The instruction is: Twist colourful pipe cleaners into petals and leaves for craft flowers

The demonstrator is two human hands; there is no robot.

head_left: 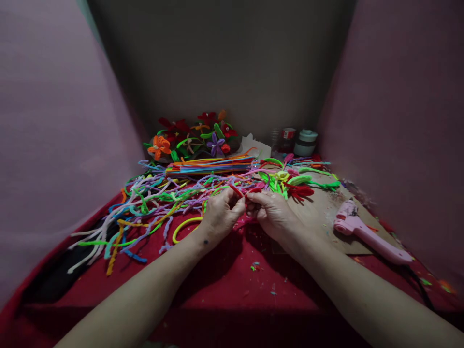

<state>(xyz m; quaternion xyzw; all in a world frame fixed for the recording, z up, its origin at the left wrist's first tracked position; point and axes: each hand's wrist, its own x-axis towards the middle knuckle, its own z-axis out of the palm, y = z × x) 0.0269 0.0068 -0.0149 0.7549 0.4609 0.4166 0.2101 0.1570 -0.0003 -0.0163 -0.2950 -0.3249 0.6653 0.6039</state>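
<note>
Both my hands meet over the middle of the table, pinching one red pipe cleaner (236, 190) between them. My left hand (222, 212) is closed on its left part, thumb against the bent fingers. Close beside it, my right hand (270, 212) pinches the right part, which shows as a short red loop above the fingertips. The lower portion of the red piece is hidden by my fingers. Just behind my hands lie loose twisted pipe cleaners (174, 197) in many colours. A yellow pipe cleaner ring (186, 228) rests next to my left wrist.
A pink hot glue gun (369, 233) lies on a cardboard sheet (319, 217) at right, its cord trailing forward. Pipe cleaner flowers (215, 144) stand at the back left, near a bundle of straight pipe cleaners (210, 166). Jars (305, 143) stand behind. Pink cloth walls flank the table.
</note>
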